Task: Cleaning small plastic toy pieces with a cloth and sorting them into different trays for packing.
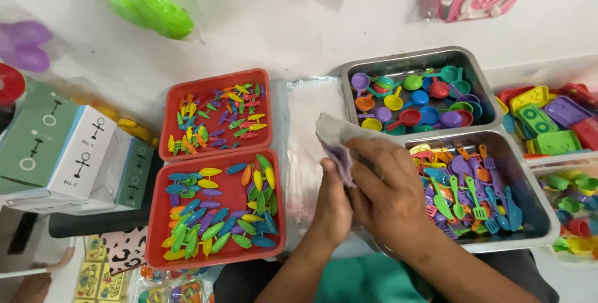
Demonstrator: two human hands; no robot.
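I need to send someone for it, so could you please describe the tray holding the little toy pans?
Find the two metal trays right of the red trays. The pan tray is the farther one, above the hands and cloth. It holds round coloured pans, while the nearer metal tray holds flat spatulas and forks.

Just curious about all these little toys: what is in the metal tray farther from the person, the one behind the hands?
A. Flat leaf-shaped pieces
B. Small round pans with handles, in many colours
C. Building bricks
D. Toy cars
B: the far metal tray holds small round toy pans with handles in purple, blue, green, yellow and red, while the leaf-shaped pieces lie in a red tray.
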